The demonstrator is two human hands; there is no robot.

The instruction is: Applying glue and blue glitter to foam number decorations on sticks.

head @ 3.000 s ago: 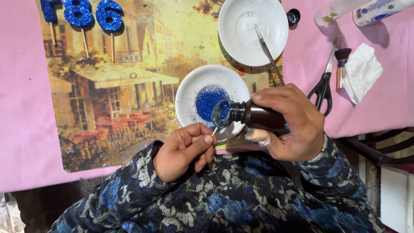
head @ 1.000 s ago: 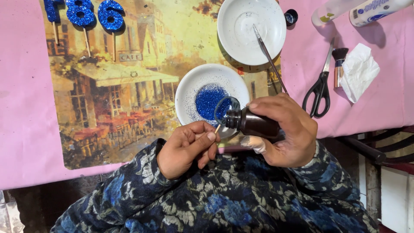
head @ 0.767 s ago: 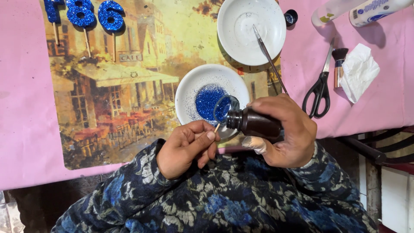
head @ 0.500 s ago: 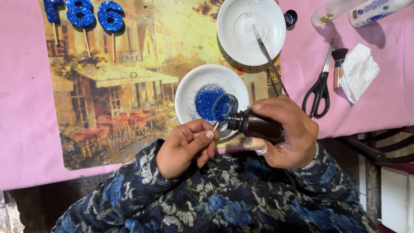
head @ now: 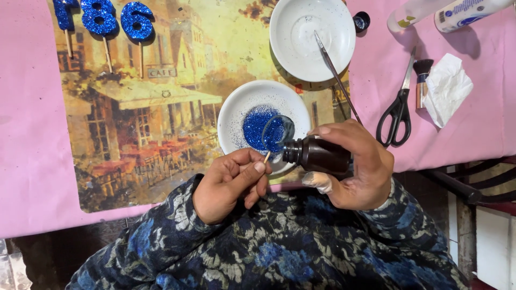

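- The small dark brown glass bottle lies on its side in the right hand, just right of frame centre, its open mouth tipped toward the white saucer of blue glitter.
- The right hand's fingers are wrapped around the bottle's body, with pale residue on one fingertip. That middle grip looks sound to me: the glass is probably light, hard, smooth and breakable.
- The left hand pinches a thin wooden stick between thumb and forefinger, its tip near the bottle's mouth. I judge it light and easily snapped.
- A second white saucer holding a slim metal tool sits at upper centre.
- Black-handled scissors, a crumpled white tissue and white bottles lie at upper right.
- Blue glitter numerals on sticks rest at upper left.
- All sit on a painted street-scene placemat over a pink tablecloth.
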